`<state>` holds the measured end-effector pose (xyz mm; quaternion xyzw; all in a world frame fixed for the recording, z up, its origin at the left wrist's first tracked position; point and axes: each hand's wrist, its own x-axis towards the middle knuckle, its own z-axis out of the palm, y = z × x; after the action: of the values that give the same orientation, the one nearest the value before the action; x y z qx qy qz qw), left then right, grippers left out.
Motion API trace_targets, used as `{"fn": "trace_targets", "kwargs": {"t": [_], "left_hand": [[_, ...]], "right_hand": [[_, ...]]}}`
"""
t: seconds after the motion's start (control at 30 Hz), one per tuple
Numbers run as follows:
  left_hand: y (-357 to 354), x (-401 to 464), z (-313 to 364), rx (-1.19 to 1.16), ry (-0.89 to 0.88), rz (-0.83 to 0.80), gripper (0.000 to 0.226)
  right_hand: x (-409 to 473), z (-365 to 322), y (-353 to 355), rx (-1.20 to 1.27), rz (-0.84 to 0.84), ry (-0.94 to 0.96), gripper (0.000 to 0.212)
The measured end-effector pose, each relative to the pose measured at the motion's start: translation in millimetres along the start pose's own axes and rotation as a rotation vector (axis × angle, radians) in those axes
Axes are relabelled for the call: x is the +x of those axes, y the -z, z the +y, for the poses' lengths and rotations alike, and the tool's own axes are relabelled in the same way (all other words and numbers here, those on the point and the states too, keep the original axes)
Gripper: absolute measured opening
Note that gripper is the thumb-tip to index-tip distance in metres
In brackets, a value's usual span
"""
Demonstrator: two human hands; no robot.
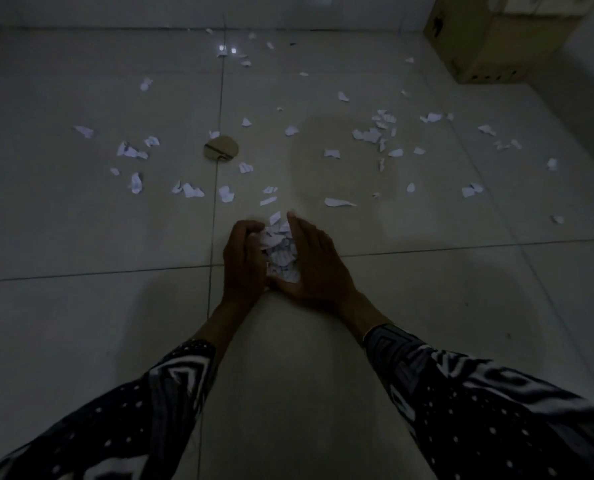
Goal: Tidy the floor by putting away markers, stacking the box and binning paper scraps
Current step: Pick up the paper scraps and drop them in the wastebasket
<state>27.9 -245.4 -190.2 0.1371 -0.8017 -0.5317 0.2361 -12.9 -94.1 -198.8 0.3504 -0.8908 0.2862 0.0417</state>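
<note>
A heap of white paper scraps [280, 249] lies on the tiled floor between my two hands. My left hand [242, 263] curls around the heap's left side, fingers bent onto the scraps. My right hand [314, 261] cups the right side with its fingers fairly straight, and the two hands meet at the near end of the heap. Several more loose scraps [370, 135] are scattered over the floor beyond, left and right. A cardboard box [493, 36] stands at the far right corner. No markers are visible.
A round brown cardboard disc [220, 151] lies on the floor left of centre, over a tile joint. A wall base runs along the far edge. A pale wall or furniture side [593, 84] rises at the right. The room is dim.
</note>
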Motion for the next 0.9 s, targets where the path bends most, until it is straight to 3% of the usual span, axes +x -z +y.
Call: {"fn": "trace_targets", "kwargs": {"t": [0.23, 0.37, 0.53, 0.73, 0.9], "left_hand": [[-7, -8, -8, 0.082, -0.082, 0.041, 0.022], [-10, -4, -11, 0.088, -0.064, 0.015, 0.026], [-13, -3, -12, 0.144, -0.067, 0.019, 0.032], [-15, -1, -14, 0.137, -0.034, 0.049, 0.037], [-14, -3, -11, 0.144, -0.028, 0.043, 0.043]], "right_hand": [[23, 2, -3, -0.151, -0.123, 0.061, 0.105], [36, 1, -6, -0.198, -0.136, 0.07, 0.081], [49, 3, -8, -0.157, -0.035, 0.055, 0.042], [49, 3, -12, -0.227, 0.072, 0.019, 0.03], [44, 1, -10, -0.249, 0.1, -0.056, 0.033]]}}
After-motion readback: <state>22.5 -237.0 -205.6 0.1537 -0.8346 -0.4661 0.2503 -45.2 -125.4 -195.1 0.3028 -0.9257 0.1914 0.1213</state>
